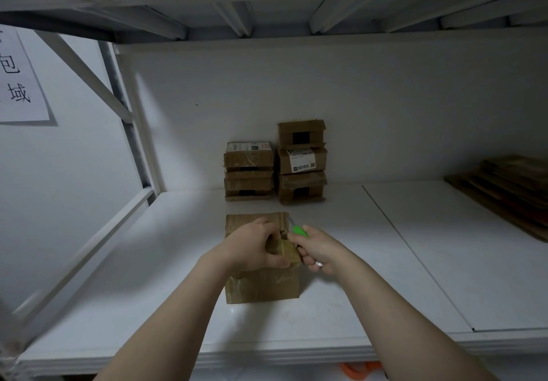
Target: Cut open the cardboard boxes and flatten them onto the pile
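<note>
A brown cardboard box [262, 287] stands on the white shelf [341, 262] in front of me, its far flap lying open. My left hand [252, 247] grips the box's taped top flap. My right hand [315, 251] holds a green-handled cutter [298, 230], whose blade is at the box's right top edge. Two stacks of sealed boxes stand against the back wall: a left stack [248, 171] of two and a right stack [302, 161] of three. A pile of flattened cardboard [510, 187] lies at the far right of the shelf.
An upper shelf [267, 0] hangs overhead. A white upright post and diagonal brace [118, 107] close the left side. A paper sign [17, 78] is on the left wall. Something orange [355, 370] shows below the shelf's front edge.
</note>
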